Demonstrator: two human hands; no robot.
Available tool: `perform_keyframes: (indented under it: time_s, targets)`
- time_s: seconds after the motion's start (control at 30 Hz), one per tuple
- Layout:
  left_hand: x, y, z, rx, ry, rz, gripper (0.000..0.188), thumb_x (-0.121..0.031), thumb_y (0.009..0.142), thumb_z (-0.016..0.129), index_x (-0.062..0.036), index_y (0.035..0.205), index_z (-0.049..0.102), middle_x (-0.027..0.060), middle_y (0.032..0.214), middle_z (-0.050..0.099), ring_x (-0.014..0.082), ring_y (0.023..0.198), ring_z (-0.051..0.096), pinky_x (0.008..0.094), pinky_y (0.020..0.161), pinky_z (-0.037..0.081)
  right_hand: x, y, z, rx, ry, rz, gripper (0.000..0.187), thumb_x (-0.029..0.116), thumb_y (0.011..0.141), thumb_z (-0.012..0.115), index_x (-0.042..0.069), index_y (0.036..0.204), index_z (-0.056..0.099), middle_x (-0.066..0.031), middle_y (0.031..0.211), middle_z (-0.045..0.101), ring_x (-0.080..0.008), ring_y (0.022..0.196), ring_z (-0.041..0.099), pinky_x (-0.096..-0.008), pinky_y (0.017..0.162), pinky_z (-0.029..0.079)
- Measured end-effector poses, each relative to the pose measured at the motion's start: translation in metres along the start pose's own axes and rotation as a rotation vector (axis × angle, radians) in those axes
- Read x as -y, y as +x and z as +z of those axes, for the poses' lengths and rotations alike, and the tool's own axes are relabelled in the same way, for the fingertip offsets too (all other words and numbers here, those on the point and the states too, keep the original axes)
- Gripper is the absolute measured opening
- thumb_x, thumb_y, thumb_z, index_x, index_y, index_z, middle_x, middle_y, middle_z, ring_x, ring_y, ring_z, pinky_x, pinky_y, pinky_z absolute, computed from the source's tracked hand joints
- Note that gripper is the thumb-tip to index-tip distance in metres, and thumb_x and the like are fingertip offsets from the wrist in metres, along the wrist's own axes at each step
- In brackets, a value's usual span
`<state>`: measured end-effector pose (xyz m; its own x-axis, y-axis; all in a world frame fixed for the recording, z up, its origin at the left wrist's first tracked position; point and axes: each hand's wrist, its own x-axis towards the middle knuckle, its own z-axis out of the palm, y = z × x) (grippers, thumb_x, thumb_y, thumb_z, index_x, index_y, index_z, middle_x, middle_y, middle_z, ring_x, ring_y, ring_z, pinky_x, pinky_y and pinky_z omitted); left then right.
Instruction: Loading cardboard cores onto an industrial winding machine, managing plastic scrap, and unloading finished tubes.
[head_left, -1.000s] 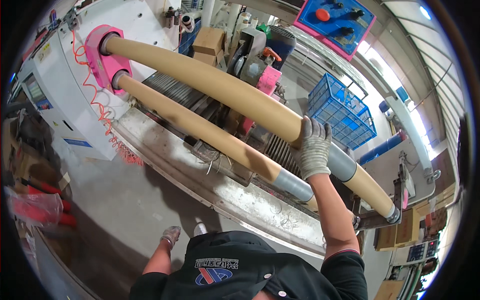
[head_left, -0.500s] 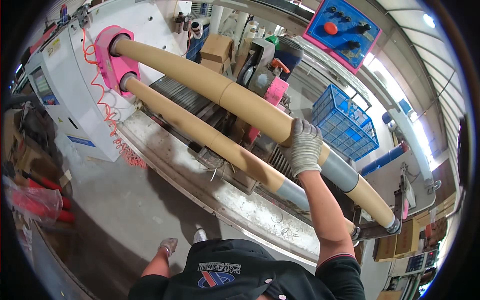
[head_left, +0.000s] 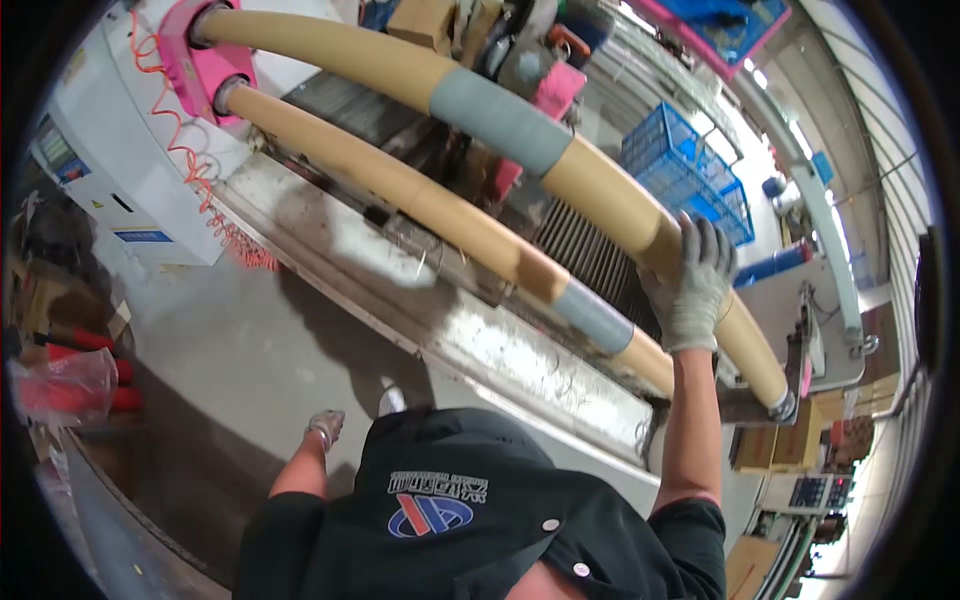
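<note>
My right hand (head_left: 693, 285), in a grey-white knitted glove, wraps over the right part of a thick tan tube (head_left: 325, 45). Its fingers lie over the far side of the tube. A wide grey band (head_left: 500, 118) circles this tube left of the hand. Below it runs a thinner tan tube (head_left: 370, 175) with its own grey band (head_left: 595, 315). Both tubes slant from a pink holder (head_left: 190, 55) at the upper left down to the right. My gloved left hand (head_left: 326, 424) hangs at my side with nothing seen in it, fingers loosely extended.
A metal trough (head_left: 510, 350) runs along the near side of the machine. Behind the tubes stands a blue plastic crate (head_left: 690, 170). A blue control box (head_left: 735, 25) hangs at the upper right. A coiled red hose (head_left: 190, 170) dangles by the white cabinet (head_left: 150, 215).
The grey band on the thick tube now appears farther left, instead of right of my hand. My right hand has moved right along the tube. The view has shifted; my left hand still hangs.
</note>
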<state>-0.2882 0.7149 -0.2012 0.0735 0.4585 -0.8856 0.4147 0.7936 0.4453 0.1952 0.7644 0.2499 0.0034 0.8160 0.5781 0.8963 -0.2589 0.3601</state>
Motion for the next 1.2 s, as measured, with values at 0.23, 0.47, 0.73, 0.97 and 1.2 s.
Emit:
perform_keyframes:
  time_s: [0.23, 0.47, 0.73, 0.97, 1.2]
  targets:
    - [-0.021, 0.001, 0.007, -0.089, -0.111, 0.025, 0.014, -0.021, 0.075, 0.048, -0.0112, 0.065, 0.049, 0.0005, 0.056, 0.042, 0.0117, 0.047, 0.038, 0.0292, 0.043, 0.034, -0.014, -0.023, 0.032, 0.018, 0.171, -0.002, 0.060, 0.015, 0.068, 0.065, 0.010, 0.123, 0.040, -0.0147, 0.116, 0.047, -0.0322, 0.111, 0.042, -0.0466, 0.097, 0.030]
    - [0.001, 0.002, 0.005, -0.046, -0.075, -0.014, 0.014, -0.020, 0.074, 0.048, -0.0102, 0.063, 0.049, 0.0009, 0.054, 0.041, 0.0123, 0.047, 0.038, 0.0285, 0.044, 0.034, 0.104, -0.077, 0.087, 0.252, 0.448, -0.204, 0.055, 0.025, 0.064, 0.068, 0.007, 0.112, 0.050, -0.0112, 0.115, 0.049, -0.0273, 0.116, 0.040, -0.0440, 0.104, 0.024]
    - [0.006, -0.035, -0.029, -0.162, -0.106, -0.005, 0.012, -0.017, 0.074, 0.048, -0.0101, 0.065, 0.051, 0.0011, 0.054, 0.042, 0.0129, 0.047, 0.039, 0.0291, 0.044, 0.034, 0.112, -0.080, 0.202, 0.535, 0.304, 0.068, 0.073, 0.028, 0.056, 0.075, 0.007, 0.117, 0.041, -0.0105, 0.112, 0.046, -0.0260, 0.110, 0.042, -0.0442, 0.100, 0.025]
    - [0.028, -0.041, -0.019, -0.301, -0.318, 0.031, 0.015, -0.018, 0.075, 0.048, -0.0083, 0.064, 0.052, 0.0020, 0.057, 0.046, 0.0131, 0.053, 0.043, 0.0287, 0.049, 0.037, 0.025, -0.124, 0.180, 0.744, 0.197, 0.229, 0.071, 0.028, 0.057, 0.074, 0.007, 0.116, 0.042, -0.0093, 0.110, 0.049, -0.0256, 0.109, 0.044, -0.0442, 0.099, 0.025]
    - [0.030, -0.033, 0.003, -0.138, 0.167, 0.037, 0.022, -0.024, 0.076, 0.047, -0.0064, 0.067, 0.056, 0.0045, 0.060, 0.052, 0.0166, 0.055, 0.049, 0.0327, 0.054, 0.041, 0.023, -0.142, 0.166, 0.451, 0.270, 0.036, 0.082, 0.023, 0.054, 0.072, 0.010, 0.125, 0.035, -0.0141, 0.125, 0.039, -0.0310, 0.117, 0.036, -0.0475, 0.102, 0.023]
